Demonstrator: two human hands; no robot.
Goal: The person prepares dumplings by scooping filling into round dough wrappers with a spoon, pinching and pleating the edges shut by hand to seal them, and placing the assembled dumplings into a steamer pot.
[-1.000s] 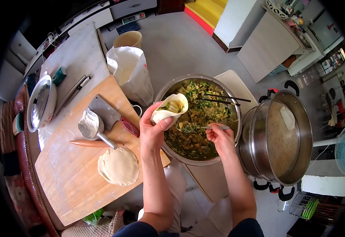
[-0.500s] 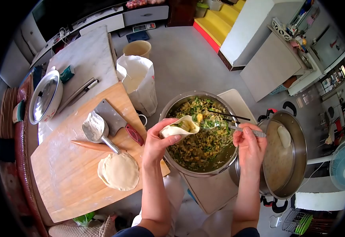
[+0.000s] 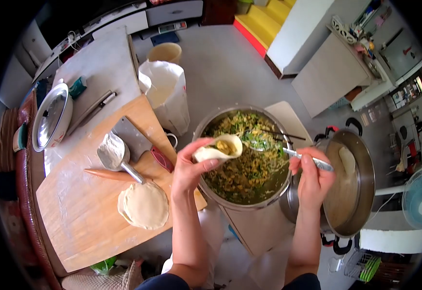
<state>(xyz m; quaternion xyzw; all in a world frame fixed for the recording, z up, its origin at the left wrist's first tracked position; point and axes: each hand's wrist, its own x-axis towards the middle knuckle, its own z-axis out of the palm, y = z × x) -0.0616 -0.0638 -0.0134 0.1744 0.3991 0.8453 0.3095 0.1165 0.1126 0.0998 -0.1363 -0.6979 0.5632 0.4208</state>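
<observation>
Filling a dough wrapper by spoon: the two hands are apart, each closed on its own object. The left hand (image 3: pixel 189 166) grips the dough wrapper (image 3: pixel 207 154), curled into an open pocket with some filling (image 3: pixel 244 181) inside, and holds it above the left part of a metal bowl (image 3: pixel 250 207). The right hand (image 3: pixel 312 173) clasps the handle of a spoon (image 3: pixel 295 154), whose head points left toward the pocket, among or just above the filling in the bowl; contact cannot be told. Chopsticks (image 3: pixel 288 136) extend across the bowl's far right side. Right of the bowl, a large two-handled pot (image 3: pixel 366 193) contains one pale folded piece of dough (image 3: pixel 347 160). To the left, a wooden board (image 3: pixel 70 217) bears a stack of dough rounds (image 3: pixel 144 208), a rolling pin (image 3: pixel 105 174), a floury metal scoop (image 3: pixel 111 153) and a cleaver (image 3: pixel 131 137). Beyond the board lie a white sack (image 3: pixel 176 104), a bucket (image 3: pixel 165 52) and, on a pale surface (image 3: pixel 102 63), a covered basin (image 3: pixel 51 118). At far right is a fan (image 3: pixel 420 203).
</observation>
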